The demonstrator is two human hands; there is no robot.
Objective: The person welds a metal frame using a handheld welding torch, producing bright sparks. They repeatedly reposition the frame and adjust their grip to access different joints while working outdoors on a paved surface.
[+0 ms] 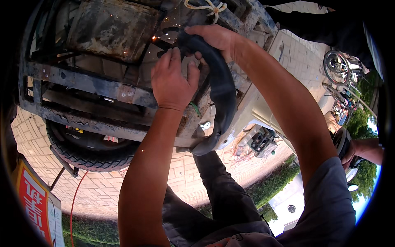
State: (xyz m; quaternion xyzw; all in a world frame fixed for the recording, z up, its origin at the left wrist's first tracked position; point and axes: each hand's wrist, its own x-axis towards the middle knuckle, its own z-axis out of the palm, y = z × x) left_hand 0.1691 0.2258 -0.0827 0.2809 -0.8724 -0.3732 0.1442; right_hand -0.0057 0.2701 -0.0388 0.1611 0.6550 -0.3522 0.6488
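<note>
Paved brick ground (103, 185) outdoors, sunlit, hedge strip (279, 181) running along the lower right w/ trees beyond. Rusty metal vehicle frame (94, 86) fills the upper left, tipped up so its underside faces the camera, a corroded steel plate (111, 26) up top, a treaded tyre (86, 154) hanging below the frame's lower rail. Sparks (156, 39) fly near the plate's right edge, just above the person's hands. Black rubber inner tube (224, 94) loops down the frame's right side, curving from the top near the sparks to the frame's lower corner. Left hand (173, 80) lies palm-down on the frame, fingers curled over the tube's upper end, pressing it there. Right hand (214, 37) sits just above and right, closed around the tube's top bend, thumb side toward the sparks. Both hands are nearly touching, tube running between them. White knotted cord (207, 7) is tied on the frame above the right hand. Red cable (74, 197) trails across the bricks at lower left, next to a red-and-yellow sign (33, 201). Someone else's hand (349, 150) shows at the far right edge, grip unclear. Parked wheel w/ spokes (335, 66) stands further back, upper right.
</note>
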